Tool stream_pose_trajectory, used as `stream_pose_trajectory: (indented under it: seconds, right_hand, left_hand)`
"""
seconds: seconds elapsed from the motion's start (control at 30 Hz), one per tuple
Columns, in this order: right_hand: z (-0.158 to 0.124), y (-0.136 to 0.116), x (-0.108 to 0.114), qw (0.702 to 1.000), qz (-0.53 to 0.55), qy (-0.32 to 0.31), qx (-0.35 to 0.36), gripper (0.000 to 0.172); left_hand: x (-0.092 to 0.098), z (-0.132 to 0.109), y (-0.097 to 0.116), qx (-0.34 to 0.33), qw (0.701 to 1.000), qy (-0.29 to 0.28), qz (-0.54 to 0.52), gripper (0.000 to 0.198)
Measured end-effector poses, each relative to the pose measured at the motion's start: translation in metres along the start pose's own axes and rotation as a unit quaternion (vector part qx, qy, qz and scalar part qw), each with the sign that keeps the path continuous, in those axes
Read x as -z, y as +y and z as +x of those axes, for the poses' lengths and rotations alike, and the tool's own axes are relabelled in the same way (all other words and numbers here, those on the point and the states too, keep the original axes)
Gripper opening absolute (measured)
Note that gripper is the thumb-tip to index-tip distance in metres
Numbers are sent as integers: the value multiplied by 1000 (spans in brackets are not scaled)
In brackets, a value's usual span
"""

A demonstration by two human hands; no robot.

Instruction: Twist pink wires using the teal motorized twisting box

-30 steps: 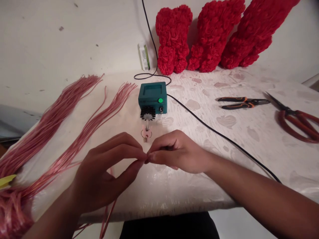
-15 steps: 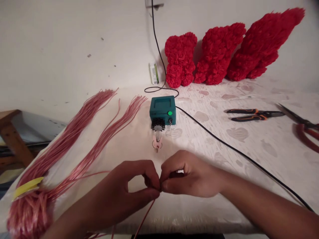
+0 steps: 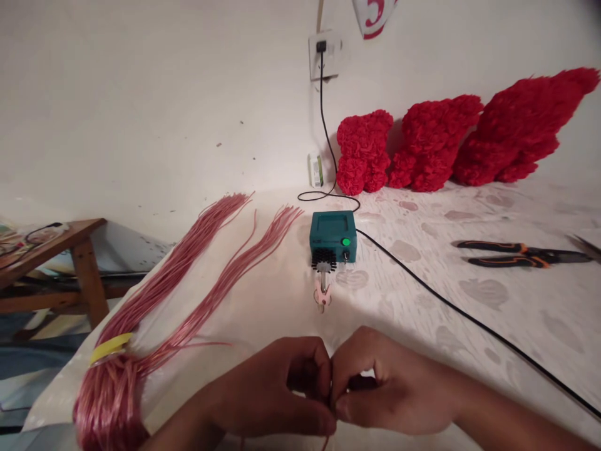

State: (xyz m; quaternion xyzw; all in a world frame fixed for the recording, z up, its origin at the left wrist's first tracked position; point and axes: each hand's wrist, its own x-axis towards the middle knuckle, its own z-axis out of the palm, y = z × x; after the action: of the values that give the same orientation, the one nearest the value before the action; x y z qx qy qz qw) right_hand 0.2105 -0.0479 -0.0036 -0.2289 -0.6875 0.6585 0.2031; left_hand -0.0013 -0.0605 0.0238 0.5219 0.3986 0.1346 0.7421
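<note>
The left hand (image 3: 267, 391) and right hand (image 3: 392, 388) meet just in front of the body, their fingertips (image 3: 342, 410) pressed together, apparently pinching a thin pink strand (image 3: 325, 443) that dangles below them; the fingers hide most of it. It looks light, limp and slippery, best held close to the pinch. Beyond the fingers, on the counter (image 3: 422, 351), sit a pink clip (image 3: 321, 294), a black bristled wheel (image 3: 323, 259) and a teal box (image 3: 332, 228). Farther left lies a pink strand bundle (image 3: 107, 401) with a yellow band (image 3: 110, 347); far ahead, a card (image 3: 373, 15) shows a red 5.
</note>
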Motion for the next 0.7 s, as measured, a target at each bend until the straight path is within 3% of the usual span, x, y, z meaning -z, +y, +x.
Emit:
stream_pose_trajectory:
  seconds: [0.2,0.37,0.47,0.6,0.7]
  right_hand:
    - [-1,-2,-2,999,-40,-7,30,17]
    - [-4,-7,-5,990,-105,-11,92,19]
    - [-7,-13,-10,979,-177,-7,95,19]
    - [-15,-24,-19,940,-334,-7,71,20]
    - [-20,-30,-26,905,-421,-13,63,21]
  left_hand:
    - [-1,-5,0,31,994,33,97,28]
    - [0,-3,-5,54,994,-45,89,26]
    - [2,1,-15,78,990,-54,108,38]
    - [1,2,-26,107,991,-25,80,48]
    - [-3,-2,-28,89,994,-30,63,51]
